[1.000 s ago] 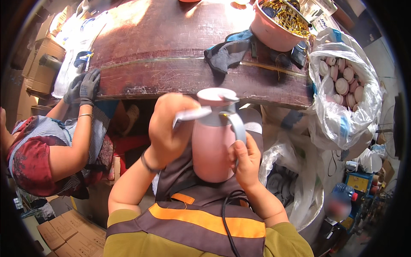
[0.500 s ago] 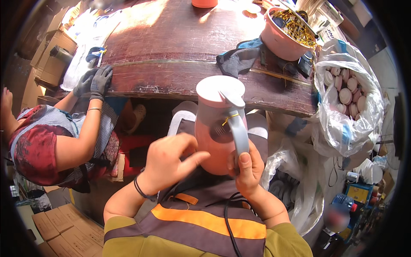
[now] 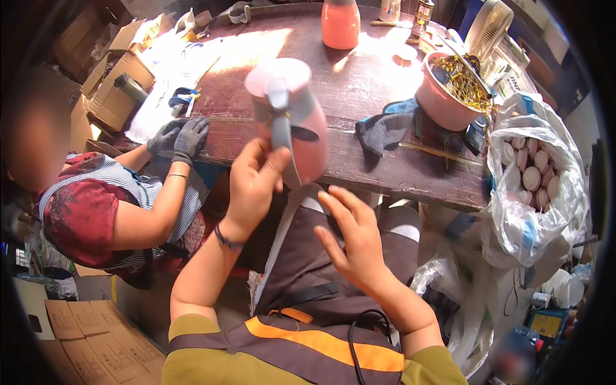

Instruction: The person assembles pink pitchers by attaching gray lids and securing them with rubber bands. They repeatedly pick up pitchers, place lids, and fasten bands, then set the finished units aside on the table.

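Observation:
My left hand (image 3: 252, 186) is closed round the grey handle of a coral-pink pitcher (image 3: 312, 147) with a pale lid. The pitcher is held up at the table's near edge, slightly tilted and a little blurred, with a dark oval patch on its side. A thin tie shows near the top of the handle. My right hand (image 3: 354, 240) hangs open over my lap, fingers apart, below the pitcher and not touching it.
A second coral pitcher (image 3: 341, 29) stands at the back of the dark wooden table (image 3: 221, 136). To the right are a glove (image 3: 385, 131), a pink tub (image 3: 443, 108) of gold ties and a plastic bag (image 3: 507, 221) of pink lids. At left, a co-worker's gloved hands (image 3: 186, 142) rest on the table edge.
The pitcher has passed from my right hand to my left and moved up and leftward, its handle now toward my left hand. My right hand has let go and opened. The view has shifted.

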A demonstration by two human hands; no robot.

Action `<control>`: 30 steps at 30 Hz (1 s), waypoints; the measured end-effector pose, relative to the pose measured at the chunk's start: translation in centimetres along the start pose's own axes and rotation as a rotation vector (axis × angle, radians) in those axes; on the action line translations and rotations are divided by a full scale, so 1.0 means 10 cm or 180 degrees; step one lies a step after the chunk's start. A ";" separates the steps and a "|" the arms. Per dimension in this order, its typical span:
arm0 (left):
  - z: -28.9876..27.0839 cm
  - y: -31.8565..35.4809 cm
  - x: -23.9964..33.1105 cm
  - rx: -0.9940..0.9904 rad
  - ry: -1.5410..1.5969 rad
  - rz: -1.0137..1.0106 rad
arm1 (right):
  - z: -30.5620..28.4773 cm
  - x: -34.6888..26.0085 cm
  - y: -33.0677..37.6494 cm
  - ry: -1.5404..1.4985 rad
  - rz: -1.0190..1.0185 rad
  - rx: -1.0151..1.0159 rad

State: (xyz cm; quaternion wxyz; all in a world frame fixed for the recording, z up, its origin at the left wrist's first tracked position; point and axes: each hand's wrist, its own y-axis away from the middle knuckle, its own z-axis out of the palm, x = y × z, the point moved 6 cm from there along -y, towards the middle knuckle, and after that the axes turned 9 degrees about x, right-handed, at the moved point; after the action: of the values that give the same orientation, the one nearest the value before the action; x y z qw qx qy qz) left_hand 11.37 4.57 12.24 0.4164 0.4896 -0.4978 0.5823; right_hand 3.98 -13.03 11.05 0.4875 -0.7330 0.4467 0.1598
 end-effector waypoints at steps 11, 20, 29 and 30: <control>-1.42 -1.47 -0.27 0.1029 -0.2412 0.0078 | 0.69 -1.24 0.34 -0.4112 0.0367 -0.4078; -0.16 -0.04 -1.09 -0.1093 -0.2890 0.0208 | 0.45 -2.39 0.15 -0.4730 -0.0686 -0.4059; 0.77 0.00 -0.75 -0.1570 -0.3055 0.2533 | 0.01 -1.63 0.08 -0.5147 -0.0762 -0.2333; 0.77 -0.19 -0.46 -0.0983 -0.3268 0.2857 | 0.02 -1.14 -0.01 -0.4484 -0.0519 -0.1812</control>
State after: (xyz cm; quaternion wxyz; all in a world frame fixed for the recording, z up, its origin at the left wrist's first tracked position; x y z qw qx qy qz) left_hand 15.16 -2.73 8.25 -0.0874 0.3850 -0.8628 0.3157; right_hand -2.19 -7.21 18.63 0.4598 -0.5859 -0.0837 0.6620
